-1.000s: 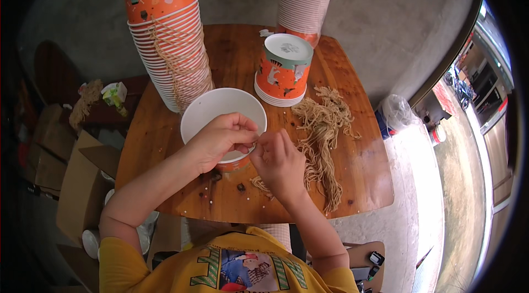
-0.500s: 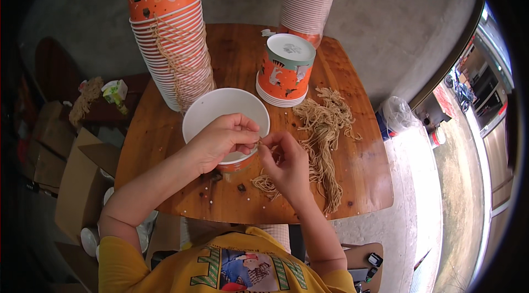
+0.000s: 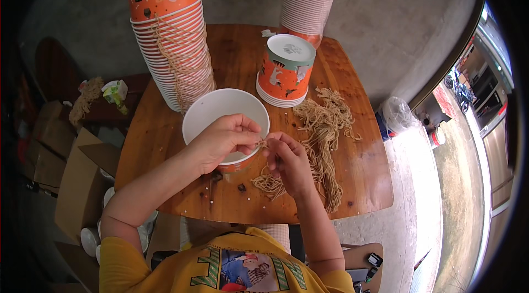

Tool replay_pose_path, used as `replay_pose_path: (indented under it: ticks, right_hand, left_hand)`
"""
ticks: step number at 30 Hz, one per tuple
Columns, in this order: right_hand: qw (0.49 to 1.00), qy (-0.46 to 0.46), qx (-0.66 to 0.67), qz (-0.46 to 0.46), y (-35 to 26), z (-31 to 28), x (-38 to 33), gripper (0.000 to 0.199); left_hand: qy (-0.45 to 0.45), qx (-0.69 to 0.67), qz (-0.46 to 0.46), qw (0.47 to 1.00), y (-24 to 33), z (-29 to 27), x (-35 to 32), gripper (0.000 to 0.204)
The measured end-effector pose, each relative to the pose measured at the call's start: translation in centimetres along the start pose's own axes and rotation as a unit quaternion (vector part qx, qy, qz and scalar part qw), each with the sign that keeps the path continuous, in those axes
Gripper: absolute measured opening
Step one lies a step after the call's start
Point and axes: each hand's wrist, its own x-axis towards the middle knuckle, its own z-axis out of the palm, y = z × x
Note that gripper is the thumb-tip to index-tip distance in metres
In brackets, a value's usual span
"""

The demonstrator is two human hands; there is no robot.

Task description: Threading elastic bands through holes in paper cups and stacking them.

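Observation:
Over the right rim of an upright paper bucket [image 3: 212, 106], white inside and orange outside, my left hand [image 3: 228, 137] pinches a short piece of tan cord [image 3: 263, 143]. Fingertip to fingertip with it, my right hand [image 3: 287, 162] is closed on the same cord. Most of the cord is hidden by the fingers. A loose bundle of tan cords [image 3: 325, 138] lies just right of my right hand, and a smaller tangle [image 3: 269, 184] rests below the bucket's right side.
A tall leaning stack of orange buckets [image 3: 171, 50], strung with cords, stands at the left. Upside-down buckets [image 3: 285, 72] sit behind, before a plastic-wrapped stack [image 3: 311, 1]. Small white bits dot the wooden table [image 3: 363, 183]. An open cardboard box [image 3: 82, 183] stands at lower left.
My right hand has turned, its fingers curling in more tightly near the left fingertips. My left hand has barely shifted, and the bucket stays in place.

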Motion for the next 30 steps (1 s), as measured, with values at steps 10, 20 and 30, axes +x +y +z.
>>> replay_pose_path:
  ticks: [10,20,30]
  right_hand:
    - [0.946,0.065,-0.244,-0.203,1.8,0.3,-0.5,0.01]
    - [0.817,0.135,-0.467,-0.312,1.1,1.8,-1.3,0.017]
    - [0.933,0.1,-0.259,-0.229,1.7,1.1,-1.0,0.006]
  left_hand:
    - [0.0,-0.004,-0.004,1.0,0.2,0.1,-0.1,0.016]
    - [0.007,-0.012,0.0,1.0,0.1,0.1,-0.1,0.016]
    - [0.002,0.019,0.001,1.0,0.4,0.5,-0.3,0.019]
